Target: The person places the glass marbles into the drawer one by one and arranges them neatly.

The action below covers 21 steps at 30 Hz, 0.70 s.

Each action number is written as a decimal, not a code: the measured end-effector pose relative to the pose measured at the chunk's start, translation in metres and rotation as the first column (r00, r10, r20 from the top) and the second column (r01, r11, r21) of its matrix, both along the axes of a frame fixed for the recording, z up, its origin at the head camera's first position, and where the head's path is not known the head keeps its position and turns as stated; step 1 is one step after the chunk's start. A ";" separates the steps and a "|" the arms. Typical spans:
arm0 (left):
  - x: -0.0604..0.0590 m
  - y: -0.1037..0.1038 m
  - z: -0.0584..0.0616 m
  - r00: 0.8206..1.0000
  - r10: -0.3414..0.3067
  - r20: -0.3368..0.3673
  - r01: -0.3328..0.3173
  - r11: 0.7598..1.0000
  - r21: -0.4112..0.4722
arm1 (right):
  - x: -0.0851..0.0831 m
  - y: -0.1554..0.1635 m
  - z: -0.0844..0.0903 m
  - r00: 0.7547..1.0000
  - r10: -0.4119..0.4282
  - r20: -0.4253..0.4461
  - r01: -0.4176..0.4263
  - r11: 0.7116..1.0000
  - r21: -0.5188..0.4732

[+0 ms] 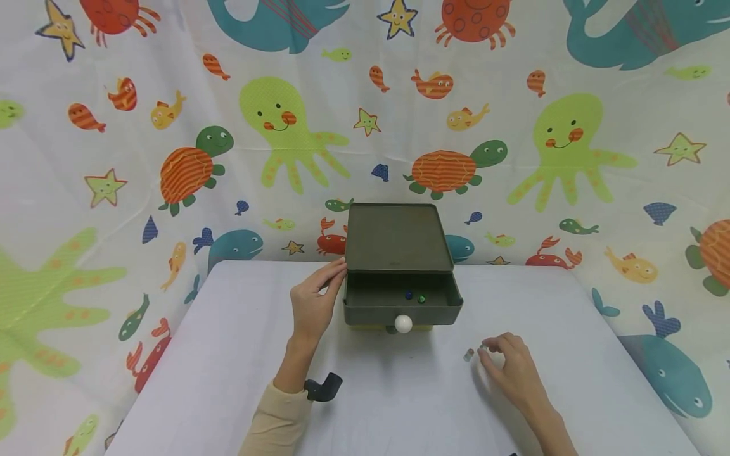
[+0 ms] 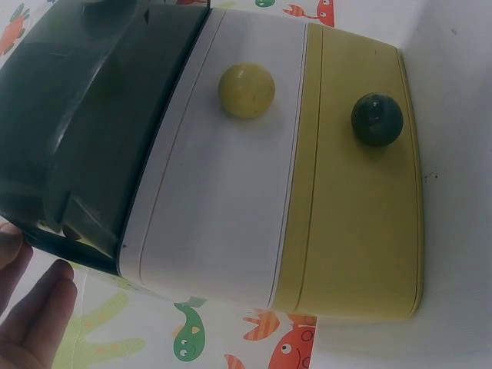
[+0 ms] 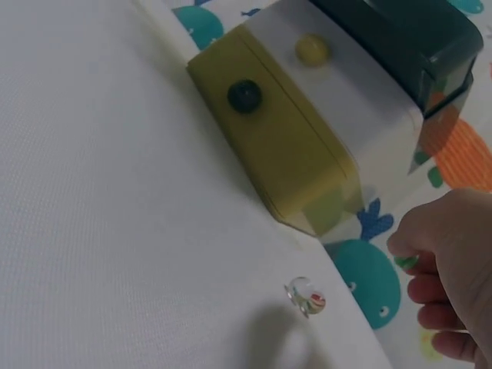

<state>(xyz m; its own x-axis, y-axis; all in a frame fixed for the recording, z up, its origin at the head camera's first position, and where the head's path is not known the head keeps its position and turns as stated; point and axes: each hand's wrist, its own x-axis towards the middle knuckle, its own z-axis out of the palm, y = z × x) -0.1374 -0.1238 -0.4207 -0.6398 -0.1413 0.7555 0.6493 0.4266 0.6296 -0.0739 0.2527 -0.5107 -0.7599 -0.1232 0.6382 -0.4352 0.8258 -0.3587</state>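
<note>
While our left hand (image 1: 310,301) rests open against the drawer unit (image 1: 393,237), its top drawer (image 1: 402,297) holds two marbles (image 1: 414,296); our right hand (image 1: 510,364) pinches another marble (image 3: 406,261).

A white bench (image 1: 228,354) fills the lower frame; behind it hangs a sea-creature curtain (image 1: 114,158) in even light.
</note>
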 end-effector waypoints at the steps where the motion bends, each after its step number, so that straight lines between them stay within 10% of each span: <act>1: 0.000 0.000 0.000 1.000 0.001 0.005 -0.001 1.000 0.001 | 0.000 0.000 0.001 1.000 0.000 -0.008 0.000 1.000 0.000; 21: 0.002 0.001 0.001 1.000 0.005 0.015 -0.005 1.000 -0.002 | 0.002 -0.010 0.032 0.999 0.000 -0.040 -0.001 1.000 -0.031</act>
